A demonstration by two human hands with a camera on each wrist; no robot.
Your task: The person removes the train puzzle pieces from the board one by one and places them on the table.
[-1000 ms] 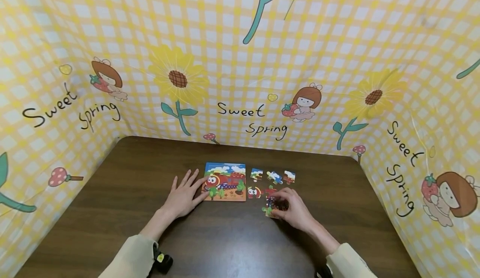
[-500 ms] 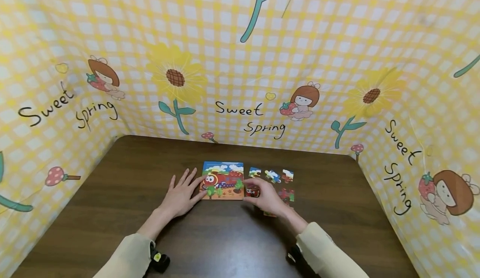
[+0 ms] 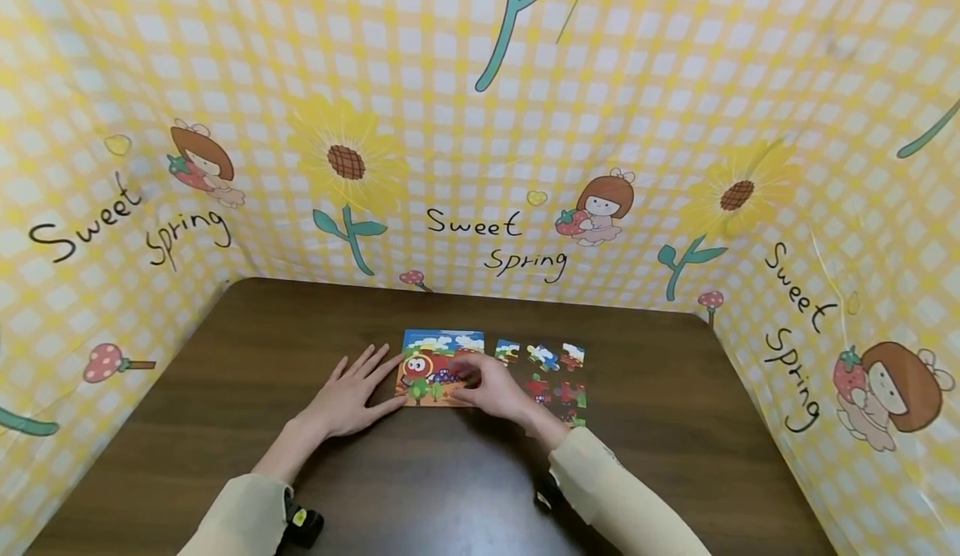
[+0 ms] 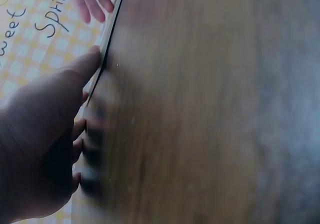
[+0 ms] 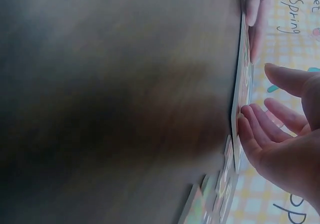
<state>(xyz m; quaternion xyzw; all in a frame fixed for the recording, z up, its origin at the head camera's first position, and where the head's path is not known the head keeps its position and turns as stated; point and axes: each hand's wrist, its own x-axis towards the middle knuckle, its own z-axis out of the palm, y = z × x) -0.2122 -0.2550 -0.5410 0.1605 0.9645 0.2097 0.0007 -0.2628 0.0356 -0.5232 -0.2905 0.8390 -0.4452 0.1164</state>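
Observation:
A picture puzzle board (image 3: 438, 340) with a red train on it lies flat on the brown table (image 3: 337, 489). My left hand (image 3: 348, 393) rests at its left edge, fingers spread, the thumb at the lower left corner. Over the board's right part is my right hand (image 3: 491, 385). In the right wrist view its thumb (image 5: 287, 78) stands apart from the loosely bent fingers (image 5: 250, 139), which touch the board's surface or are just above it. I see no piece between them. Right of the board lie loose jigsaw pieces, among them a cloud piece (image 3: 542, 357) and a red piece (image 3: 570, 392).
Several more loose pieces lie in rows right of the board, such as a sky piece (image 3: 507, 351) and a corner piece (image 3: 573, 355). The right hand and forearm hide part of this area. A yellow checked cloth (image 3: 480, 139) surrounds the table's back and sides.
My right hand has moved left, from the lower loose pieces past the train-face piece to over the board's right part. The left hand stays at the board's left edge. The view has shifted slightly.

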